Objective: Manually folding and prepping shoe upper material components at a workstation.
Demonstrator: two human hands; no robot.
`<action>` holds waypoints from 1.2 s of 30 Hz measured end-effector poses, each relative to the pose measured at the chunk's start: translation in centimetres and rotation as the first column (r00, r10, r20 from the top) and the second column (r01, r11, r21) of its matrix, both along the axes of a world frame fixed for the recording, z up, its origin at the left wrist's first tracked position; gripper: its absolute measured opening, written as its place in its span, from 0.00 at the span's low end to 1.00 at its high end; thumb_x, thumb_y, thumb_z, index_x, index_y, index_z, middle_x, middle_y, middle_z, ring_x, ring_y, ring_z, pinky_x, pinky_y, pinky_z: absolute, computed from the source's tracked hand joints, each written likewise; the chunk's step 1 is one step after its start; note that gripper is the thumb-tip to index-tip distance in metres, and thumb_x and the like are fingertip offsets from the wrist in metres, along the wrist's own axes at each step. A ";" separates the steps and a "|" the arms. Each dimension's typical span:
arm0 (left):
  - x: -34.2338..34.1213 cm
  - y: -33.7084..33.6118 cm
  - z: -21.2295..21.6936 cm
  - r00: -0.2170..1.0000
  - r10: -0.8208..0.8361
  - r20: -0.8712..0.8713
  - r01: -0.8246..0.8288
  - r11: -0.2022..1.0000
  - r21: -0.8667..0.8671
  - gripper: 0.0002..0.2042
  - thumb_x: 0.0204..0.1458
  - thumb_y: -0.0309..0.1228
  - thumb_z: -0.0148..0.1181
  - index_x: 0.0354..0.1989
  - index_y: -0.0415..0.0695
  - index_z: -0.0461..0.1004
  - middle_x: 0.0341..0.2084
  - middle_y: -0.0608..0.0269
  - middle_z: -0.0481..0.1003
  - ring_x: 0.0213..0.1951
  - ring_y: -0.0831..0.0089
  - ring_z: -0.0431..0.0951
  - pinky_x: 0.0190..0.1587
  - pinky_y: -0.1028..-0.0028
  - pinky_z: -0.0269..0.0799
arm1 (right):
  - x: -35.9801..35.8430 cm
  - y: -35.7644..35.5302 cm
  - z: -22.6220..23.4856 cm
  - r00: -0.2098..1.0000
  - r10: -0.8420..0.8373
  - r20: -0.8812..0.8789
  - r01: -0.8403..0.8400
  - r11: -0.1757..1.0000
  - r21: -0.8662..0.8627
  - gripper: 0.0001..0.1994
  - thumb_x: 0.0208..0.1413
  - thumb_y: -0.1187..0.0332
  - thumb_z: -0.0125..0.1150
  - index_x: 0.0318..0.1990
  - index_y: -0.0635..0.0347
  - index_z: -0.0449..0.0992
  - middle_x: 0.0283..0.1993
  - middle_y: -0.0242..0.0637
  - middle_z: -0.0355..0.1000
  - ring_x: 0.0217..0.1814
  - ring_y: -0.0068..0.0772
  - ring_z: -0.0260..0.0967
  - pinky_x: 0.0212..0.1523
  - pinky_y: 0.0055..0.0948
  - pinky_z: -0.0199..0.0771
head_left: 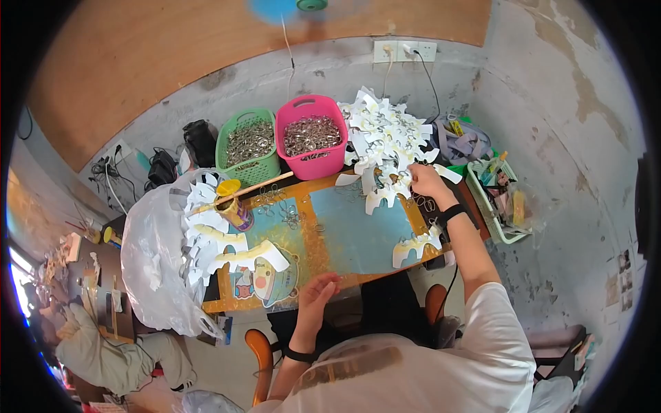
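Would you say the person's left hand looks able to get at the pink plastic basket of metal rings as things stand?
Probably yes: the left hand rests at the table's near edge, and only low flat things lie between it and the pink plastic basket.

baskets (279, 141) behind table (358, 237) — cutouts (385, 134) right

One head-worn fisheye view looks steeply down, fairly near, onto the worktable (358, 237).

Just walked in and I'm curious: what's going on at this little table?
A person sits at a small table. Their right hand reaches into a heap of white cut-outs at the far right corner and touches them. The left hand rests open on the near edge. More cut-outs spill from a plastic bag on the left. Green and pink baskets at the back hold metal clips.
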State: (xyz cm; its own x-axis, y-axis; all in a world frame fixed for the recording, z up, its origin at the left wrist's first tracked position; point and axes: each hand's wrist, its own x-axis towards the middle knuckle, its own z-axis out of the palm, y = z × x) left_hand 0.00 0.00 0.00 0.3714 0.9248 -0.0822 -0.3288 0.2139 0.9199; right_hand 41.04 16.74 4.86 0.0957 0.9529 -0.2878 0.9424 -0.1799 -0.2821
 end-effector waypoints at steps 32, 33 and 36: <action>2.1 -2.2 4.4 0.984 0.021 0.180 -0.046 0.990 0.137 0.04 0.56 0.17 0.57 0.38 0.33 0.77 0.32 0.57 0.78 0.30 0.74 0.79 0.31 0.77 0.75 | -21.2 -19.0 1.1 -0.325 -0.297 -0.898 -0.368 0.914 -0.169 0.23 0.61 0.65 0.57 0.63 0.58 0.61 0.57 0.32 0.63 0.56 0.23 0.65 0.52 0.28 0.70; 2.1 -2.4 4.5 0.978 0.015 0.206 -0.035 0.995 0.093 0.03 0.57 0.19 0.56 0.36 0.34 0.76 0.30 0.57 0.77 0.29 0.74 0.78 0.27 0.79 0.73 | -21.6 -19.2 1.1 -0.326 -0.298 -0.897 -0.370 0.914 -0.170 0.23 0.61 0.65 0.57 0.63 0.58 0.61 0.57 0.32 0.63 0.56 0.23 0.65 0.52 0.28 0.70; 1.9 -2.6 4.2 0.992 0.070 0.100 -0.081 0.991 0.108 0.03 0.60 0.22 0.54 0.35 0.35 0.73 0.27 0.60 0.76 0.25 0.78 0.75 0.25 0.79 0.70 | -22.9 -19.8 0.9 -0.385 -0.275 -0.881 -0.321 0.935 -0.151 0.24 0.63 0.64 0.55 0.64 0.57 0.60 0.57 0.33 0.63 0.57 0.25 0.64 0.52 0.30 0.70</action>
State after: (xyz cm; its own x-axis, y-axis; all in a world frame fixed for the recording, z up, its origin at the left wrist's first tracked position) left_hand 1.93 -2.57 4.19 0.3011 0.9520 0.0559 -0.4279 0.0825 0.9000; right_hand 18.18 -3.06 5.81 -0.5921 0.7997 -0.0995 -0.5488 -0.4906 -0.6769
